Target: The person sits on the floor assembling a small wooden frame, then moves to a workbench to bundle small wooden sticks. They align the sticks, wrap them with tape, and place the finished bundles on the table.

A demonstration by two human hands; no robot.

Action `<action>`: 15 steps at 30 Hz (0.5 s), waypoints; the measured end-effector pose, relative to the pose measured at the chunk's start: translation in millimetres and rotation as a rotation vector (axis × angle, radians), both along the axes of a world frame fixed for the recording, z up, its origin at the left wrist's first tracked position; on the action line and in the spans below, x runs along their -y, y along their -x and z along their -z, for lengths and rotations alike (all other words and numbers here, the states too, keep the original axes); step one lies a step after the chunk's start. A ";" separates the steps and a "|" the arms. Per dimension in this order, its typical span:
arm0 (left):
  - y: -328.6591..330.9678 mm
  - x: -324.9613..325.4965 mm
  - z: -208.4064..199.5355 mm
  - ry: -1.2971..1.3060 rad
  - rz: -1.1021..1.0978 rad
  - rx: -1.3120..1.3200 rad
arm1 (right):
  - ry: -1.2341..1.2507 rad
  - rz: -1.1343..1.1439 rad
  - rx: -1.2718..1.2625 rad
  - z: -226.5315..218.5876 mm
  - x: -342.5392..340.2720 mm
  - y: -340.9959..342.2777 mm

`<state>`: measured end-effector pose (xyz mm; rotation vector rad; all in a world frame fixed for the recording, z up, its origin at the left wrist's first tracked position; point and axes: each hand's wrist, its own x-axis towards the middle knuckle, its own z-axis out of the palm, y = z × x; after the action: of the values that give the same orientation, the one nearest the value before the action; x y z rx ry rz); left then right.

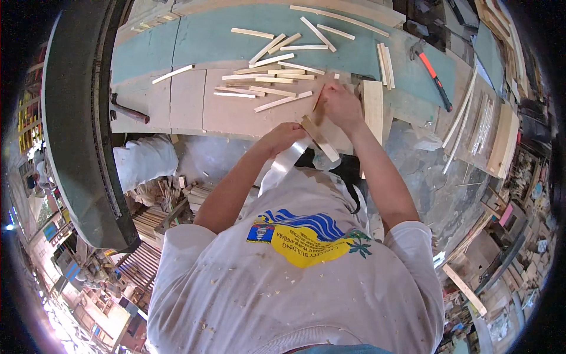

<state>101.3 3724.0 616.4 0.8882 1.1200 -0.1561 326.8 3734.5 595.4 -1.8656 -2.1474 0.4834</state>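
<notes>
My left hand (284, 138) is closed at the bench's near edge, its fingertips against a short wooden strip (321, 140). That strip slants down toward my body, its pale end nearest me. Just to the right and farther away, my right hand (343, 106) is closed around a thin reddish stick-like thing (319, 98), too small to name surely. Beyond both hands, several pale cut wooden sticks (268, 78) lie scattered on the workbench (194, 106). A thicker wooden block (372, 106) stands beside my right wrist.
A hammer with a red and black handle (433, 79) lies at the right of the bench. Another dark-handled tool (131, 112) rests at the left. A large dark machine part (82, 130) rises on the left. Long wooden strips (461, 121) lean at the right.
</notes>
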 end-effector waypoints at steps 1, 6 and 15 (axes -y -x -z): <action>-1.4 -0.2 1.0 0.010 0.002 -0.014 | -0.040 0.020 0.033 1.8 0.3 -6.3; -8.9 -3.5 -11.0 0.020 0.054 -0.064 | -0.090 -0.226 -0.054 8.7 -9.5 -4.9; -0.5 -12.9 -11.8 0.034 -0.030 0.019 | -0.065 -0.619 0.176 18.0 -34.5 -11.5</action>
<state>101.9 3736.9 628.2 0.8410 1.1097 -0.1419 338.3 3769.0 577.4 -1.2163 -2.8140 0.3618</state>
